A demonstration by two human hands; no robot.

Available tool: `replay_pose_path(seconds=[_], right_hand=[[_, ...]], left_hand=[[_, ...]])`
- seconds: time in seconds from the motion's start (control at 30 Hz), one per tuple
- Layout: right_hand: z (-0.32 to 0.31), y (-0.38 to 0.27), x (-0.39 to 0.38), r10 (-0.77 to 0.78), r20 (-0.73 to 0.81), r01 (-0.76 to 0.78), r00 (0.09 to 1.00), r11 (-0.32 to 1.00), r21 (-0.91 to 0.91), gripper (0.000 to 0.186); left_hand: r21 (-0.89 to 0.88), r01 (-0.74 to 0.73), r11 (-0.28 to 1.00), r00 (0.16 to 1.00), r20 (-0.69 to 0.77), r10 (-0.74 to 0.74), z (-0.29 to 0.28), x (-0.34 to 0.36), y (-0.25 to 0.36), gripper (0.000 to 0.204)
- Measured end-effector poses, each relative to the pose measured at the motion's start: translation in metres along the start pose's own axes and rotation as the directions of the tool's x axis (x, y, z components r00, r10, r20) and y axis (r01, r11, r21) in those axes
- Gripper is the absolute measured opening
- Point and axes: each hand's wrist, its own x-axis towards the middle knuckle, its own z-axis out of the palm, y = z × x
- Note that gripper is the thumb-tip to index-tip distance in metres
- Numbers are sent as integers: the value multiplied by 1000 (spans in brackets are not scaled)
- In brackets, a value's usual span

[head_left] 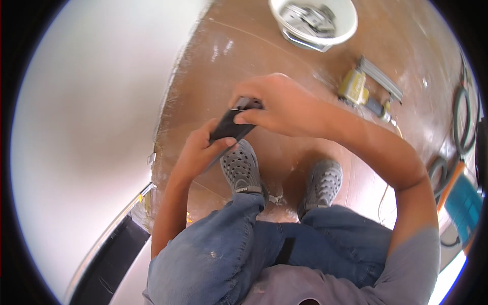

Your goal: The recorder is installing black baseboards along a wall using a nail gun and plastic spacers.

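Observation:
A dark, flat, oblong object (224,124) with a grey metal piece at its upper end is held at a slant above the grey perforated clogs (239,168). My left hand (201,152) grips its lower end, thumb pressed along its face. My right hand (269,104) is closed on the upper end, fingertips and thumb around the metal piece; part of that end is hidden under the fingers.
A white bucket (346,30) with metal parts stands at the top. A yellow nail gun (356,89) with a hose lies right on the brown floor covering (203,61). Dark coiled hose (462,122) and a teal-orange machine (460,198) are at far right; a white wall (81,127) runs left.

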Motion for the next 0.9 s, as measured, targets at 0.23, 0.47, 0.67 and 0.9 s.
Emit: replay_pose_path(seconds=[0.23,0.47,0.67,0.9], right_hand=[[-23,41,20,353,-43,-352,935,935,43,28],[16,90,-2,274,-360,-295,892,956,-3,35],[7,91,-94,286,-141,-319,948,848,-422,35],[-20,114,-224,325,-280,-429,903,648,-630,49]], left_hand=[[397,71,915,989,-150,-11,-25,14,-31,34],[613,185,768,918,-386,87,-60,44,-82,28],[758,163,632,791,-484,376,-116,94,-118,18],[791,332,515,755,-549,357,-129,128,-108,19]])
